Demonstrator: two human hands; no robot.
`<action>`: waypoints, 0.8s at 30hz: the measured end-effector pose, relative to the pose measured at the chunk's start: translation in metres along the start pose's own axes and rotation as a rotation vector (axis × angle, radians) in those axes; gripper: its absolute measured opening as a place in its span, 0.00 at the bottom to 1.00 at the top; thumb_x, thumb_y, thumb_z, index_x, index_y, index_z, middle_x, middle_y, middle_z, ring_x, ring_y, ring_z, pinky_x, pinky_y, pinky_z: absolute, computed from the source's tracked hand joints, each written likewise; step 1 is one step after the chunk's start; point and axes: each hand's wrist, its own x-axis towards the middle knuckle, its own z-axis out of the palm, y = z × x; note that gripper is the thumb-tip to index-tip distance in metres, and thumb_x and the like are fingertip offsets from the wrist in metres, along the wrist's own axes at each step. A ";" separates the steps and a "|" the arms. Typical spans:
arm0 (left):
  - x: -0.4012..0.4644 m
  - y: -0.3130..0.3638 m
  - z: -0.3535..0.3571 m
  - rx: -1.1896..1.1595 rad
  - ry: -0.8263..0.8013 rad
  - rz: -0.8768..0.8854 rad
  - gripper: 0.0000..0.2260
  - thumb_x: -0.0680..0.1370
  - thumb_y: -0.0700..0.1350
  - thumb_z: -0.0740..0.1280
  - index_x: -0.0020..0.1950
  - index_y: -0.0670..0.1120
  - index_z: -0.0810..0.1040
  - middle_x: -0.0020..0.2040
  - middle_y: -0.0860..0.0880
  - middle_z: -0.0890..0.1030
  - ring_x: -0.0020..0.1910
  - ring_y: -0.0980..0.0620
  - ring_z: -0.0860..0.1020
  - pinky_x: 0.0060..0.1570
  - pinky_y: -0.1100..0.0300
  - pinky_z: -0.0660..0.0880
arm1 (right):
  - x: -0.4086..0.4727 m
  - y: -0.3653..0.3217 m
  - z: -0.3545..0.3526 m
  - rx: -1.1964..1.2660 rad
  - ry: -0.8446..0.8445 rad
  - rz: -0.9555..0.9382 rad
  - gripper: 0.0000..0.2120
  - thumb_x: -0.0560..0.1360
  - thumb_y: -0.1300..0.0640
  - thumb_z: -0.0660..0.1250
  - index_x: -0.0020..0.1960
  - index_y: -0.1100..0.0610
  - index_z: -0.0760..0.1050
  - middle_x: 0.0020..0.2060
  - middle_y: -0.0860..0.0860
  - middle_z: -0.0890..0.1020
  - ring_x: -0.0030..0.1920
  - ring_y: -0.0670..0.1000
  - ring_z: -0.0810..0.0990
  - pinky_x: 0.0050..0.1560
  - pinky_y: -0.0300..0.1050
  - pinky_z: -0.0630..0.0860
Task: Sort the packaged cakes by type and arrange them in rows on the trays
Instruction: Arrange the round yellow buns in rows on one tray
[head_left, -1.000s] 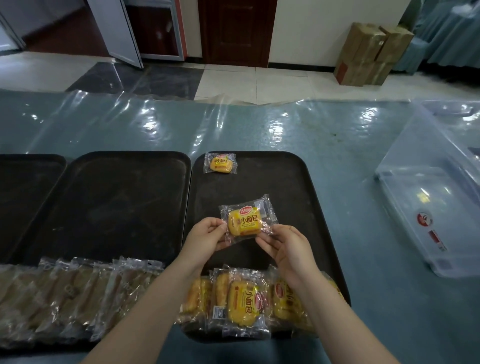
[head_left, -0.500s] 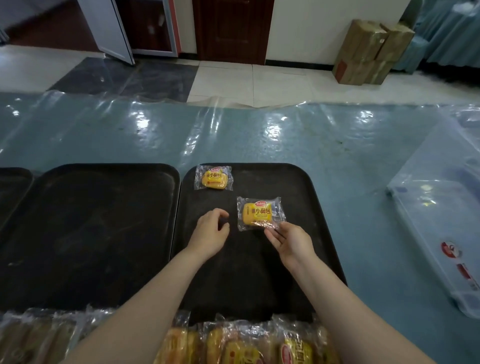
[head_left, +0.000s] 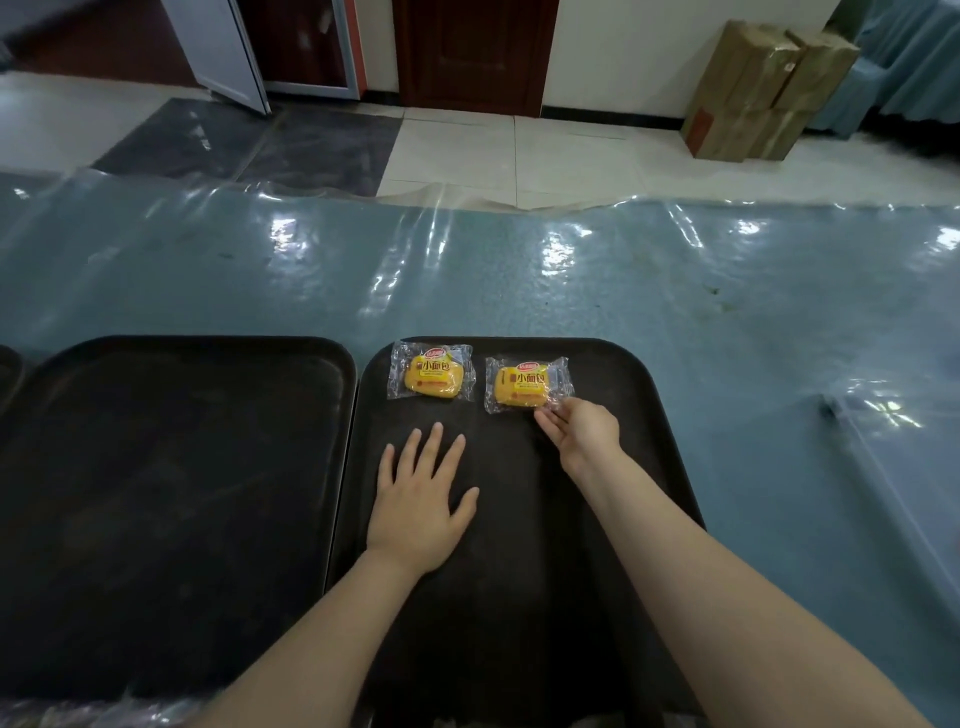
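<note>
Head view shows two packaged cakes side by side at the 12 o'clock end of the right tray (head_left: 613, 519): the left cake (head_left: 432, 378) lies free, and the right cake (head_left: 524, 385) sits just beside it at its 3 o'clock. At this cake's 5 o'clock corner, the right hand (head_left: 582, 434) touches the clear wrapper with its fingertips; whether it pinches the wrapper cannot be told. At 6 o'clock of the left cake, the left hand (head_left: 421, 506) rests flat on the tray, fingers straight and spread, holding nothing. The left tray (head_left: 171, 493) lies at 9 o'clock, touching the right tray. Cardboard boxes (head_left: 758, 91) stand far at 1 o'clock.
</note>
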 end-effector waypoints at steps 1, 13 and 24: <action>0.000 0.000 0.001 -0.009 0.012 0.003 0.30 0.79 0.65 0.44 0.81 0.57 0.49 0.81 0.50 0.49 0.80 0.48 0.47 0.77 0.44 0.43 | 0.004 0.001 0.005 0.000 -0.003 -0.002 0.14 0.81 0.69 0.57 0.67 0.67 0.69 0.50 0.61 0.81 0.49 0.57 0.83 0.51 0.48 0.83; 0.002 -0.001 0.002 0.014 -0.006 0.003 0.31 0.79 0.65 0.43 0.81 0.57 0.45 0.82 0.50 0.45 0.80 0.47 0.43 0.77 0.43 0.40 | 0.026 0.008 0.023 -0.099 0.066 -0.089 0.09 0.80 0.66 0.62 0.60 0.63 0.74 0.49 0.58 0.82 0.48 0.54 0.84 0.49 0.45 0.83; 0.006 0.001 -0.020 0.006 -0.234 0.004 0.32 0.81 0.65 0.47 0.81 0.55 0.41 0.81 0.49 0.39 0.79 0.46 0.38 0.77 0.43 0.39 | -0.021 0.000 -0.015 -0.477 0.093 -0.249 0.15 0.82 0.59 0.62 0.67 0.51 0.72 0.58 0.53 0.76 0.52 0.52 0.78 0.39 0.43 0.81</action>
